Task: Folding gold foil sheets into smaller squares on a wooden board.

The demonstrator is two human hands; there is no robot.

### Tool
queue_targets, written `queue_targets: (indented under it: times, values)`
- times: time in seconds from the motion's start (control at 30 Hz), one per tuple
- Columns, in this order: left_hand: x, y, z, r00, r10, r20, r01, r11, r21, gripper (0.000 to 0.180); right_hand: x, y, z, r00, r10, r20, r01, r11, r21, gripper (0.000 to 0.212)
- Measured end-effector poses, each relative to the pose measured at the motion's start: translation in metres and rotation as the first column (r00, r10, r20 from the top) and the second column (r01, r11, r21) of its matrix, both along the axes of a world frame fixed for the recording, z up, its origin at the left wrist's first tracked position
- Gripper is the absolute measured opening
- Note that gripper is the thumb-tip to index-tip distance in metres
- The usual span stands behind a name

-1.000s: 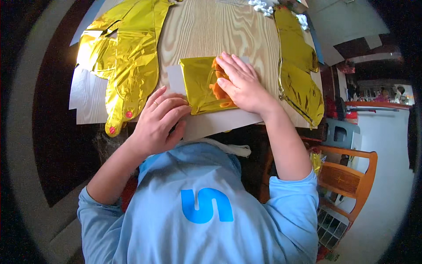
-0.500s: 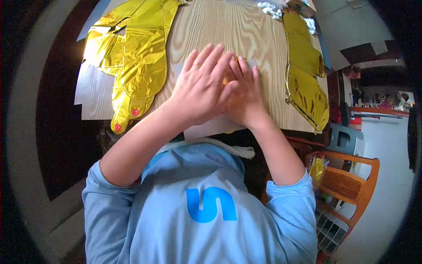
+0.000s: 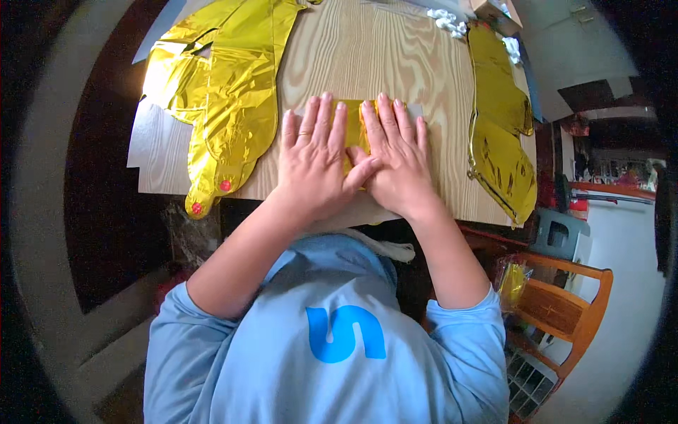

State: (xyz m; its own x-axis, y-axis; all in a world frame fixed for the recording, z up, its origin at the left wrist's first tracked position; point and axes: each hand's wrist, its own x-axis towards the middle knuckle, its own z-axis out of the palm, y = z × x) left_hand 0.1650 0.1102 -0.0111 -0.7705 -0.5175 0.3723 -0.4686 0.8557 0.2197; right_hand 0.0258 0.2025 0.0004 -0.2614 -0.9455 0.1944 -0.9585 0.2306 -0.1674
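A piece of gold foil [image 3: 347,113], seemingly folded, lies on the near middle of the wooden tabletop, mostly covered by my hands. My left hand [image 3: 314,155] presses flat on its left part, fingers stretched forward. Beside it, my right hand [image 3: 399,159] rests palm down on the right part, fingers also straight. The left thumb reaches across to touch the right hand. Under the foil is a pale sheet [image 3: 367,212], showing at the table's near edge and beside my fingertips.
A large flat gold foil balloon [image 3: 244,92] with red dots covers the table's left side. Another gold foil piece [image 3: 494,127] lies along the right edge. White crumpled bits [image 3: 446,22] and a box [image 3: 498,15] are at the far right. A wooden chair [image 3: 558,307] stands right.
My left hand has come down off the right hand and moved apart from it. Both hands now lie side by side on the foil.
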Motion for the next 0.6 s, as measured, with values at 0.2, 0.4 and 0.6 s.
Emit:
queue_targets:
  times: [0.2,0.4,0.6]
  values:
    - [0.015,-0.003,0.000,0.995,0.015,0.097,-0.016,1.000,0.011,0.090,-0.001,0.001,0.001,0.999,0.035,-0.006,-0.035,0.998,-0.061,0.071]
    - [0.037,-0.019,0.012,0.993,-0.052,0.102,0.033,0.983,0.182,0.081,-0.002,0.002,0.001,0.999,0.029,0.040,-0.027,0.998,-0.064,0.068]
    - [0.023,-0.061,0.057,0.987,-0.154,-0.042,0.158,0.913,0.377,0.070,-0.008,0.007,0.013,0.983,0.016,0.183,-0.021,1.000,0.023,0.062]
